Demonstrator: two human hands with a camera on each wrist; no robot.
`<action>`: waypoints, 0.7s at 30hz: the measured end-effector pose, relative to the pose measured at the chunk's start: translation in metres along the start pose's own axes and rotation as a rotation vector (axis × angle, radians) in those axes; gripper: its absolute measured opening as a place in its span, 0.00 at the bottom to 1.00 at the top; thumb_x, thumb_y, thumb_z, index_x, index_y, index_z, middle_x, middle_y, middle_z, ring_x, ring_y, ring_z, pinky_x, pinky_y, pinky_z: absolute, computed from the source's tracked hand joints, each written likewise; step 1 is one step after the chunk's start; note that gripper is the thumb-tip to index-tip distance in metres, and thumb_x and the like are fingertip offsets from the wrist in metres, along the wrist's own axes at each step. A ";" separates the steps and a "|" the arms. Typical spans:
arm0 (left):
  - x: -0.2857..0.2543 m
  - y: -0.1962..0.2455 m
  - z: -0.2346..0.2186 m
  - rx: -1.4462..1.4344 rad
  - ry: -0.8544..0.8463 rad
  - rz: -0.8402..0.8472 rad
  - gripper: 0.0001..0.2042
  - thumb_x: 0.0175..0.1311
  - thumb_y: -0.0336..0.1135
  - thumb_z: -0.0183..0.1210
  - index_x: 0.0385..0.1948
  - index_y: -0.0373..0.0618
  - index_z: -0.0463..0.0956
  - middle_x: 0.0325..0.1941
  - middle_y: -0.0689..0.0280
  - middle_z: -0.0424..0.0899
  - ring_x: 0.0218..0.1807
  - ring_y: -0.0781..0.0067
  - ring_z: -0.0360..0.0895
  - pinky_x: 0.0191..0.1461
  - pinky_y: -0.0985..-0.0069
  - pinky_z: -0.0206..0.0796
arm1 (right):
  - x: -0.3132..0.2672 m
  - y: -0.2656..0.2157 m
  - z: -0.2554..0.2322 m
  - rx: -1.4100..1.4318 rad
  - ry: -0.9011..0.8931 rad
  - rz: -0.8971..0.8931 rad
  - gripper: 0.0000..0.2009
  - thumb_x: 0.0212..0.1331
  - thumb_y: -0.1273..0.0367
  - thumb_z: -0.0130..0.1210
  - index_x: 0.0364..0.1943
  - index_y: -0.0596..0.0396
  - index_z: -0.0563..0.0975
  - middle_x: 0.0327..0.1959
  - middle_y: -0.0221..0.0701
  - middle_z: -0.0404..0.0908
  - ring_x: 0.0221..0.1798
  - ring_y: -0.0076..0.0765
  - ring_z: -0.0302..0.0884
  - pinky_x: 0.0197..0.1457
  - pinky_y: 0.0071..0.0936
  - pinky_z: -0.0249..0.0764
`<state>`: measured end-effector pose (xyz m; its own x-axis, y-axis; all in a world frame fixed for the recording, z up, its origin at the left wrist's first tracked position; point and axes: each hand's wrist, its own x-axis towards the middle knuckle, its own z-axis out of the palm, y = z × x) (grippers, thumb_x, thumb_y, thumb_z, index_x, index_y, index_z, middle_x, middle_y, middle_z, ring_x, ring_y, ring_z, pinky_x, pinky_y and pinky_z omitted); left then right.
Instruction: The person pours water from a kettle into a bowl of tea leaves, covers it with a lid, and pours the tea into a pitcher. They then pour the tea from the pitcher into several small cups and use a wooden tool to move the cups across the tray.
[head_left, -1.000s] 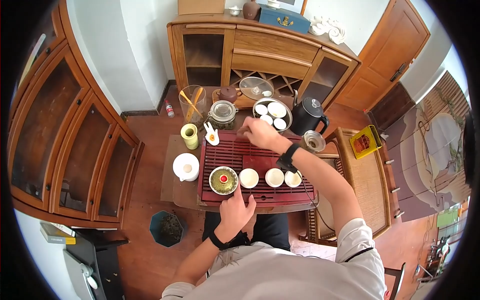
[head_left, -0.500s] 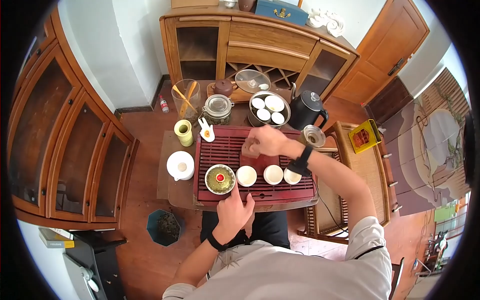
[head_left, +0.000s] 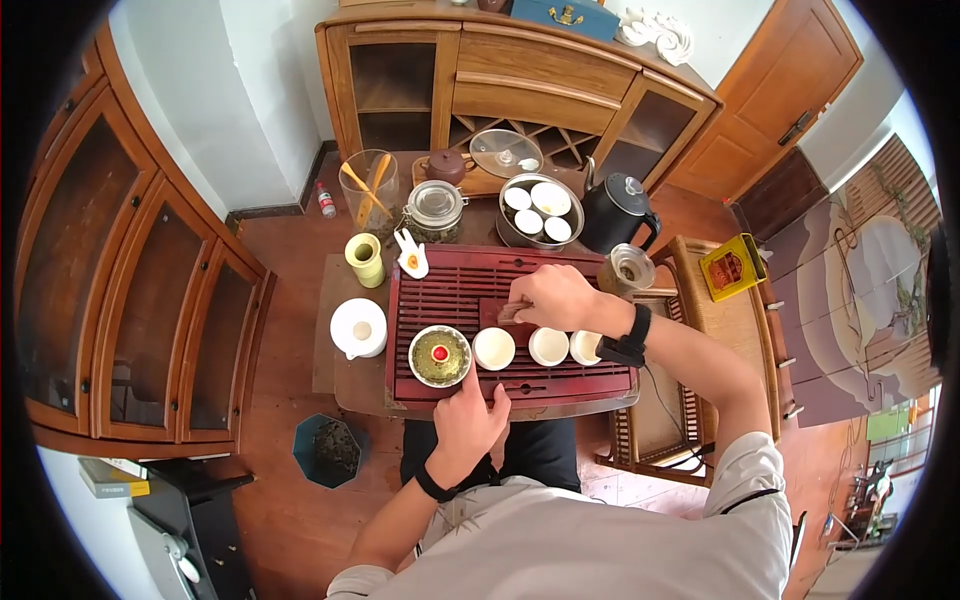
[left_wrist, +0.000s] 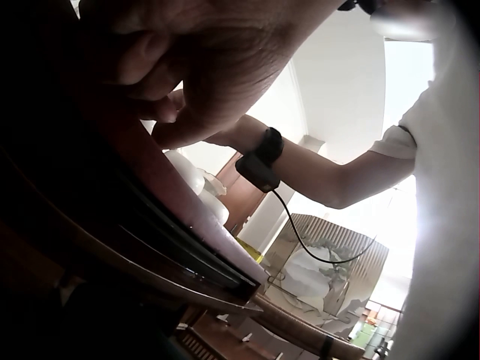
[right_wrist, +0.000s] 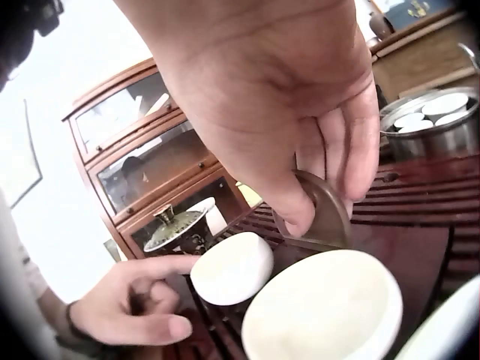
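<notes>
My right hand (head_left: 560, 298) pinches a small flat brown piece (right_wrist: 330, 220) between thumb and fingers, low over the red slatted tray (head_left: 440, 291), just behind the white cups. Three white cups stand in a row: a left one (head_left: 495, 349), a middle one (head_left: 549, 347) and a right one (head_left: 585, 346). To their left is a patterned lidded bowl (head_left: 440, 356) with a red knob. My left hand (head_left: 467, 430) is at the tray's front edge, index finger extended between bowl and left cup, other fingers bent. Its fingertip appears against the left cup (right_wrist: 232, 268); contact is unclear.
A white lidded pot (head_left: 358, 328) stands left of the tray. Behind are a green vase (head_left: 366, 262), a white hand figurine (head_left: 411, 255), a glass jar (head_left: 435, 212), a metal pot of cups (head_left: 541, 211) and a black kettle (head_left: 618, 213). A glass strainer (head_left: 628, 270) is at right.
My right hand has come from the back of the tray toward the cups and slightly right, the brown piece in its fingers. The left hand stays by the bowl. The head view has shifted slightly.
</notes>
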<state>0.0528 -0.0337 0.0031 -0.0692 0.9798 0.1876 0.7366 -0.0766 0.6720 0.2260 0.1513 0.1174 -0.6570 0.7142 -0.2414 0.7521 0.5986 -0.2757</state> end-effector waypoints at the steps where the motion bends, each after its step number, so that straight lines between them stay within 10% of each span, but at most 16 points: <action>1: 0.000 0.000 0.001 -0.002 -0.001 0.005 0.38 0.65 0.41 0.66 0.73 0.24 0.64 0.12 0.63 0.80 0.17 0.59 0.83 0.27 0.64 0.79 | 0.003 0.007 -0.001 0.038 -0.005 0.011 0.13 0.59 0.61 0.68 0.45 0.49 0.88 0.39 0.38 0.91 0.44 0.50 0.90 0.49 0.46 0.84; 8: -0.001 -0.002 0.002 -0.020 0.032 0.024 0.38 0.65 0.40 0.66 0.73 0.24 0.64 0.12 0.64 0.80 0.16 0.59 0.83 0.27 0.64 0.79 | 0.045 0.056 -0.008 -0.130 0.300 0.123 0.12 0.60 0.61 0.67 0.44 0.50 0.87 0.36 0.42 0.91 0.43 0.52 0.90 0.47 0.47 0.86; 21: 0.000 0.000 0.000 -0.015 0.034 0.031 0.38 0.64 0.39 0.66 0.73 0.23 0.65 0.11 0.64 0.79 0.16 0.58 0.83 0.27 0.64 0.79 | 0.002 0.041 -0.004 -0.066 0.063 0.063 0.11 0.56 0.63 0.68 0.42 0.51 0.87 0.37 0.43 0.90 0.43 0.53 0.90 0.46 0.47 0.85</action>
<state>0.0527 -0.0337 0.0031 -0.0695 0.9702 0.2320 0.7288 -0.1094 0.6759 0.2560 0.1788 0.1088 -0.6054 0.7714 -0.1963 0.7949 0.5732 -0.1990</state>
